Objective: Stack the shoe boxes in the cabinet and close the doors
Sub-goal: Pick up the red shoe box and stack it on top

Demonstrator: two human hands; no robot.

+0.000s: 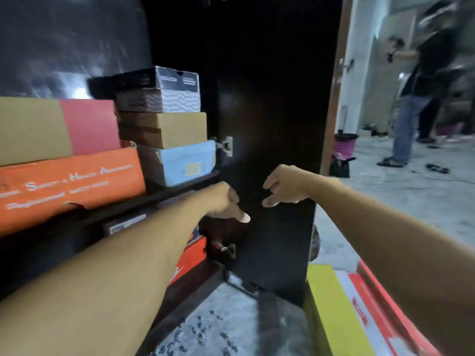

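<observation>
My left hand [226, 201] reached toward the open door [270, 150] of the cabinet [180, 34], fingers curled loosely and the thumb pointing at the dark panel, holding nothing. My right hand [282, 186] hung just beside it, also empty, knuckles bent and fingers half closed; whether either hand touched the door I could not tell. The door stood swung out to my right, its inner face toward me, with one hinge [225, 146] above my hands and a lower hinge [226, 247] below them.

The boxes sat on the shelf [180, 186] to the left. A black box [159, 88] topped a stack, over a brown box [164, 129], over a blue box [185, 161] whose end came close to the upper hinge. Beside that stack lay a long orange box [69, 186] with white lettering, too blurred to read, and on it a tan and pink box [59, 127]. Under the shelf, partly hidden by my left forearm, a red box [191, 255] showed near the lower hinge.

On the floor [231, 325] at my right, just past the door's edge, lay a yellow box [331, 312] and a red and white box [370, 312], partly covered by my right forearm. Farther off, through the room, a person [416, 98] in jeans stood, blurred, with a pink basket [344, 145] near the door's far edge.
</observation>
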